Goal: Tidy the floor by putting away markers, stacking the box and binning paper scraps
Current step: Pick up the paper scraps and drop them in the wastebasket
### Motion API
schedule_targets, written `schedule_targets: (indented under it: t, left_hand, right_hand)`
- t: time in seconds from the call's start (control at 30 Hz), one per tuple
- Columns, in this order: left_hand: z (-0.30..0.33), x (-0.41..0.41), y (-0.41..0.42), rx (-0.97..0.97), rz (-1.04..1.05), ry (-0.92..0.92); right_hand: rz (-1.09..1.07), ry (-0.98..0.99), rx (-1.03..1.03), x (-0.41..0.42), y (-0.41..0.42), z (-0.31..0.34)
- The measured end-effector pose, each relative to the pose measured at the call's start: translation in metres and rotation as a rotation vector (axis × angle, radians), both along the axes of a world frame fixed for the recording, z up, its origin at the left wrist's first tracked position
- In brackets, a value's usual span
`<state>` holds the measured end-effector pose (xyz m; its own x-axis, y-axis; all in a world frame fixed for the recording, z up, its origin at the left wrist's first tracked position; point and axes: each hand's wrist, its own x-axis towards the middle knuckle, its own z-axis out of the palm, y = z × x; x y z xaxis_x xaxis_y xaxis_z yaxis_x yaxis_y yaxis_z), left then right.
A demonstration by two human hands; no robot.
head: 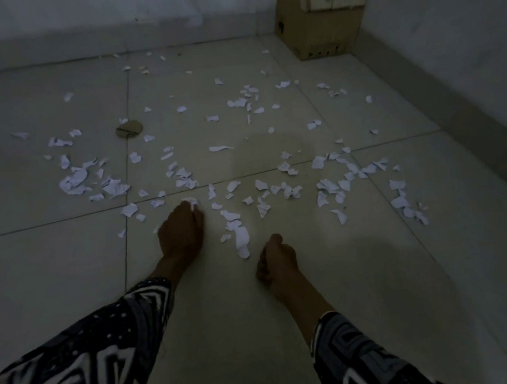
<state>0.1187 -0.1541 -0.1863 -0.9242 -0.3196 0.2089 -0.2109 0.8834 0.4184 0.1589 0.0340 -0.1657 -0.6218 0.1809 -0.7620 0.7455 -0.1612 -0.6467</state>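
Several torn white paper scraps [240,238] lie scattered over the pale tiled floor [66,267], thickest in a band across the middle. My left hand [182,230] reaches down to the floor and its fingertips pinch crumpled white scraps [193,203]. My right hand [274,260] hovers low just right of a long scrap, its fingers curled into a fist; what it holds, if anything, is hidden. A tall cardboard box [319,13] stands in the far right corner.
A round brown cardboard disc [129,129] lies on the floor at the middle left. Walls close off the back and the right side. Bare tile lies near me and at the left.
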Motion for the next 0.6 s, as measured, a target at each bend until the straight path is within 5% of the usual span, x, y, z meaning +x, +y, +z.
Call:
schedule_targets:
  t: [0.3, 0.43, 0.6]
  left_hand:
    - [0.056, 0.008, 0.018, 1.062, 0.563, 0.148]
    - [0.097, 0.018, 0.051, 1.555, 0.492, 0.140]
    - [0.137, 0.034, 0.100, 1.851, 0.262, 0.124]
  right_hand:
    - [-0.119, -0.074, -0.340, 0.019, 0.013, 0.029]
    - [-0.246, -0.006, -0.602, 0.024, 0.000, 0.052]
    - [-0.301, 0.103, -0.824, 0.027, -0.026, 0.078]
